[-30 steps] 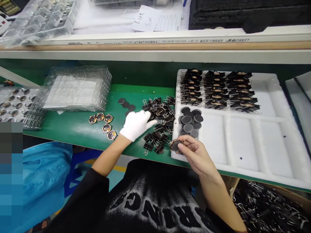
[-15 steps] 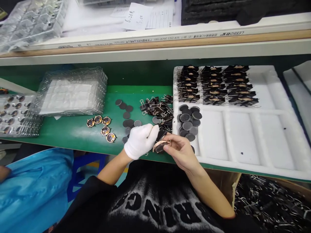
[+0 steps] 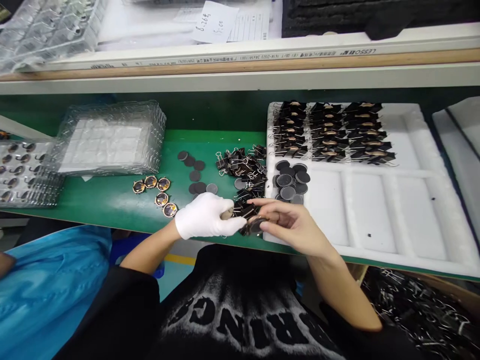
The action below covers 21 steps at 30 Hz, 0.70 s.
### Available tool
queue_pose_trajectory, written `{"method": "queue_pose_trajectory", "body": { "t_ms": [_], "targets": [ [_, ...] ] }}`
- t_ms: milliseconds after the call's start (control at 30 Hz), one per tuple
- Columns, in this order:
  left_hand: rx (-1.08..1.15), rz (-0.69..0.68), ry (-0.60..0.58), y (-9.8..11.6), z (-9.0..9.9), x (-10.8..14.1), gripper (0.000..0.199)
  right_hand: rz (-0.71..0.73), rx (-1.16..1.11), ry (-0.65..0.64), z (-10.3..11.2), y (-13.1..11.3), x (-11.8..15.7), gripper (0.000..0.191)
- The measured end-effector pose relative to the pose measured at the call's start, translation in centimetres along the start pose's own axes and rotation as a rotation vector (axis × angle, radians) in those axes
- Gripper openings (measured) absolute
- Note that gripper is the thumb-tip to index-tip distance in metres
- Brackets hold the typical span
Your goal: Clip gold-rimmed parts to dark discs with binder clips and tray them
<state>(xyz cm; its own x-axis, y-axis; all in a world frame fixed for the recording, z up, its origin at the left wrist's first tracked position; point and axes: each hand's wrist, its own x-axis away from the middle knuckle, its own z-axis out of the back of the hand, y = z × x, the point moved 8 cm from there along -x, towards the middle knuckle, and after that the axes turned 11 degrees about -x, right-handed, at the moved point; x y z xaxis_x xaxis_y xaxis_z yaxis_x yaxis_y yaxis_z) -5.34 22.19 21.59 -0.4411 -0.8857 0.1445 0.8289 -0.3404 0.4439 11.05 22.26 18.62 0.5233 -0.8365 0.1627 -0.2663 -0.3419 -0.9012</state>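
My right hand (image 3: 296, 225) is bare and pinches a round gold-rimmed piece (image 3: 256, 226) with a dark face, above the bench's front edge. My left hand (image 3: 204, 217) wears a white glove. Its thumb and fingertips are at the left side of the piece, around a black binder clip (image 3: 245, 212) that is partly hidden. Just beyond my hands lies a heap of black binder clips (image 3: 243, 167). Dark round discs (image 3: 194, 175) are scattered left of the heap, and more dark discs (image 3: 288, 193) lie piled on the white foam tray (image 3: 390, 240).
Several loose gold-rimmed round pieces (image 3: 161, 199) lie on the green bench (image 3: 112, 205). Stacked clear plastic trays (image 3: 112, 140) stand at the left. Rows of clipped pieces (image 3: 328, 132) fill the foam tray's back. A box of binder clips (image 3: 420, 315) is below right; a blue-clothed person (image 3: 56, 290) sits left.
My gloved hand has shifted left and its thumb has stretched out towards the piece. The piece has moved slightly right with my right hand, whose fingers now reach over it.
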Motion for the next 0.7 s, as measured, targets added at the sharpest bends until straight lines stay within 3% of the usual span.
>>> {"method": "queue_pose_trajectory", "body": {
  "t_ms": [133, 233, 433, 700],
  "targets": [
    [0.222, 0.100, 0.022, -0.4, -0.6, -0.1, 0.042, 0.027, -0.384, 0.374, 2.4, 1.6, -0.2, 0.021],
    [0.312, 0.196, 0.017, -0.1, -1.8, -0.2, 0.041, 0.035, -0.494, 0.493, 2.4, 3.0, -0.4, 0.025],
    [0.322, 0.254, -0.028, 0.2, -3.4, -0.3, 0.042, 0.155, -0.460, 0.601, 2.7, 3.3, -0.2, 0.029],
    [0.383, 0.276, -0.057, -0.2, -3.9, -0.2, 0.044, 0.158, -0.318, 0.600, 3.1, 3.3, -0.2, 0.031]
  ]
}}
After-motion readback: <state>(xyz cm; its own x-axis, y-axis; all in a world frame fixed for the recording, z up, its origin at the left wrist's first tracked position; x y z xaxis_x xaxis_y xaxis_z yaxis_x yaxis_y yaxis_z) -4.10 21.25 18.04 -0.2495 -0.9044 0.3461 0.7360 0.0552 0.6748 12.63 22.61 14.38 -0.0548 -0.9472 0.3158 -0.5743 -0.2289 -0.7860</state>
